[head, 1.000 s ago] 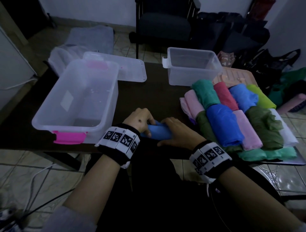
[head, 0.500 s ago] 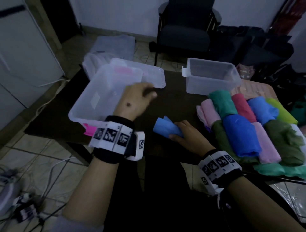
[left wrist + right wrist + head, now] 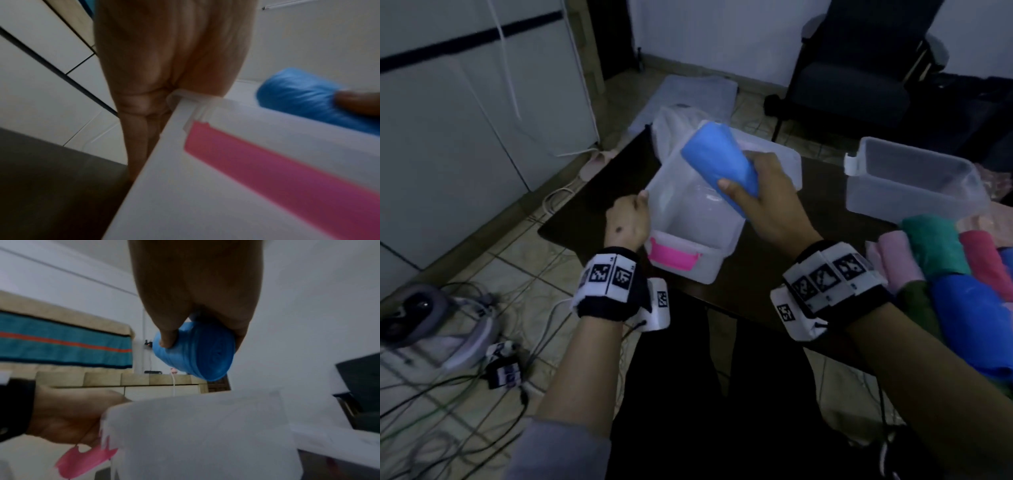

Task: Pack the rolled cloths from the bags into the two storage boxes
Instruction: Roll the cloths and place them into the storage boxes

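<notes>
Right hand [image 3: 767, 202] clamped round one smooth blue cloth roll [image 3: 717, 164] above clear plastic box [image 3: 690, 219]; left hand [image 3: 628, 222] gripping box's rim.

A dark armchair [image 3: 859, 75] stands on the tiled floor [image 3: 517, 274] beyond the dark surface [image 3: 592, 205]. Cables [image 3: 448, 394] and a small grey device [image 3: 417, 315] lie on the floor at left, near white cabinets [image 3: 465, 120].

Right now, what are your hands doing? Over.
Right hand grips rolled light-blue cloth above clear plastic box with pink latch. Left hand holds box's near corner. Nothing blocking.
</notes>
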Available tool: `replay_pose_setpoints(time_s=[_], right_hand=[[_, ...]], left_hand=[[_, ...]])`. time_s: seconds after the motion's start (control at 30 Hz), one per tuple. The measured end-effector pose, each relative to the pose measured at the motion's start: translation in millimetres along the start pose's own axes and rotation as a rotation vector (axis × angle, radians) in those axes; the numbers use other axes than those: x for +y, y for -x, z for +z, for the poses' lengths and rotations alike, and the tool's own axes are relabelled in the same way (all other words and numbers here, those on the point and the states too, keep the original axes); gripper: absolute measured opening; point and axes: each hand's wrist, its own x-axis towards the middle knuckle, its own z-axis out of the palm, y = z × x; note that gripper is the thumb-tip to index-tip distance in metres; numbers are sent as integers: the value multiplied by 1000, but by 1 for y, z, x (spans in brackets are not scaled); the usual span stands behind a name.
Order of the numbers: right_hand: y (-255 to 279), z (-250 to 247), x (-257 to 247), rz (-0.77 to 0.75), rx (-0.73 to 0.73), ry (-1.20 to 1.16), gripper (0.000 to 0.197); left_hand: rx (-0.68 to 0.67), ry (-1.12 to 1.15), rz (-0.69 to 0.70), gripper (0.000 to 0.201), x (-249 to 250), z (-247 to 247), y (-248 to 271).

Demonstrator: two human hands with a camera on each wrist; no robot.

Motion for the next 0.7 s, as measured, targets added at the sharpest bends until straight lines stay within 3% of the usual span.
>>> replay_pose_setpoints(time_s=[0.2,0.33,0.43,0.57,0.7], right_hand=[[-4,51,-11,-53,-158,597,48],[4,70,-11,15,-233,730,46],[5,77,-8,97,-349,740,43],[3,84,3,214,-549,592,44],[-3,87,11,275,-660,481,51]], left_hand=[[184,176,118,36,-20,12,38],[253,292,168,32,-34,23,56],[248,310,183,32,-39,26,62],[259,288,229,34,-39,27,66],[277,301,264,32,-41,27,68]])
